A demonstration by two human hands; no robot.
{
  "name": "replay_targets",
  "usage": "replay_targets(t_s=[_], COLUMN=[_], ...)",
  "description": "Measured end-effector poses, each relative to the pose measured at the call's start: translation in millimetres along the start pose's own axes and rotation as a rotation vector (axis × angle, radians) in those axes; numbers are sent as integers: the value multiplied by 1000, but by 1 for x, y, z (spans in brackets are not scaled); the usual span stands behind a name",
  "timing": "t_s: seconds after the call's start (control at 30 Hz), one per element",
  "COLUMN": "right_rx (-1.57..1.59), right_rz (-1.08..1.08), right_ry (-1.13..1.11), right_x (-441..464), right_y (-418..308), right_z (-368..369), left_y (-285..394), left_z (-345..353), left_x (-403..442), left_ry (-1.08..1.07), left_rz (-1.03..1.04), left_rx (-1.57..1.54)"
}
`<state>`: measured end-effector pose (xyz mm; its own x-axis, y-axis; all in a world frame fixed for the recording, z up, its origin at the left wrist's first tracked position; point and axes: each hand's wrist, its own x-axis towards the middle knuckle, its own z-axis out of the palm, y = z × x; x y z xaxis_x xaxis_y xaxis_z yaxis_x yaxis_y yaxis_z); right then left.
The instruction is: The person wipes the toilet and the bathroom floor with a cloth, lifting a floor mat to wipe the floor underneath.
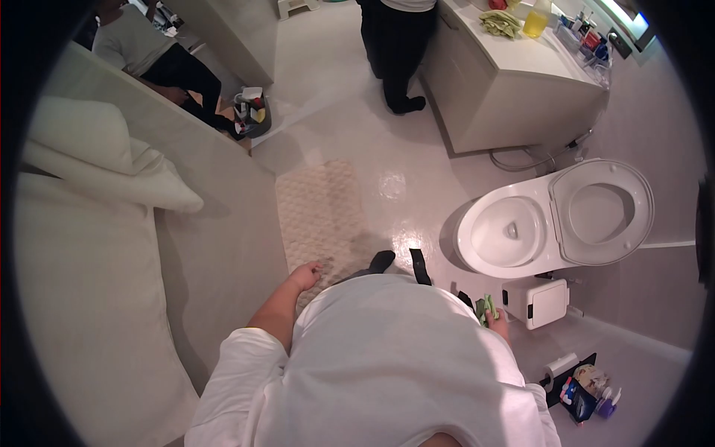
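My right hand (497,322) is closed around a crumpled green cloth (486,307), low beside my right hip and near the white bin (538,303). On the other side, my left hand (306,275) hangs over the beige quilted bath mat (322,212). Its fingers are loosely bent and apart, with nothing visible in them. To the right of the mat stands the white toilet (488,212), its lid and seat raised. The bowl shows some water at its bottom.
A person in dark trousers (398,52) stands by the white vanity cabinet (514,93), which carries a yellow spray bottle (535,22) and a folded cloth (500,24). Another person (145,45) is at upper left, near a caddy (253,115). A wall-side shelf (579,398) holds bottles.
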<state>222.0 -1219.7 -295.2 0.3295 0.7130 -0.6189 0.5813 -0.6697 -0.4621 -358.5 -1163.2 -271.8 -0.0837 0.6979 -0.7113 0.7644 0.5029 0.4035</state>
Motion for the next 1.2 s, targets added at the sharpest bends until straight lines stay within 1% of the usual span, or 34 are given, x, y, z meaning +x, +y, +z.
replay_targets(t_s=[0.13,0.2,0.23,0.27,0.3,0.37,0.47,0.57,0.6,0.7,0.73,0.8,0.83,0.87,0.9,0.93,0.97,1.0,1.07,1.1,1.17,1.2], right_rx=[-22,-20,-21,-23,-20,-6,-70,34,6,-66,2,-140,-213,-249,-154,-77,-58,-2,110,172,291,304], right_rz=[-30,-59,-75,-35,-39,-28,-37,-69,-34,-35,111,163,183,154,61,46,-41,-41,-202,-192,-172,-168], right_ry=[-4,-70,-106,-167,-227,-337,-287,-255,-229,-121,-112,-211,-263,-207,-155,-141,-137,-136,-158,-151,-135,-103], right_x=[6,19,28,28,36,43,46,92,92,165,163,148,138,148,166,179,208,215,249,273,324,354], right_y=[-15,-5,0,-12,-14,-18,-53,-25,-53,-10,-48,-159,-221,-254,-269,-301,-310,-354,-414,-439,-482,-496], right_z=[1,6,8,6,6,4,-3,20,12,27,29,23,20,26,34,40,49,54,68,78,101,116], left_y=[8,16,12,7,2,2,-4,-9,-9,-21,-20,-19,-15,-4,5,12,19,25,56,67,65,64], left_z=[-3,-6,-2,1,4,5,0,-17,-27,-54,-65,-90,-105,-120,-129,-133,-137,-139,-154,-157,-141,-133], left_x=[-10,-21,-20,-20,-21,-25,-9,14,24,72,91,119,133,147,158,168,180,190,199,208,222,230], left_ry=[6,7,27,45,61,10,-41,-92,-114,-96,-61,-12,-40,-64,-93,-73,-48,-25,-113,-160,-28,-36], left_rz=[-51,-100,-90,-82,-73,-117,-164,-204,-213,-221,-200,-180,-170,-155,-142,-96,-52,-15,-85,-119,104,125], left_rx=[-89,-142,-172,-199,-223,-248,-219,-149,-119,-229,-214,-175,-170,-165,-162,-194,-227,-260,-360,-412,-385,-382])
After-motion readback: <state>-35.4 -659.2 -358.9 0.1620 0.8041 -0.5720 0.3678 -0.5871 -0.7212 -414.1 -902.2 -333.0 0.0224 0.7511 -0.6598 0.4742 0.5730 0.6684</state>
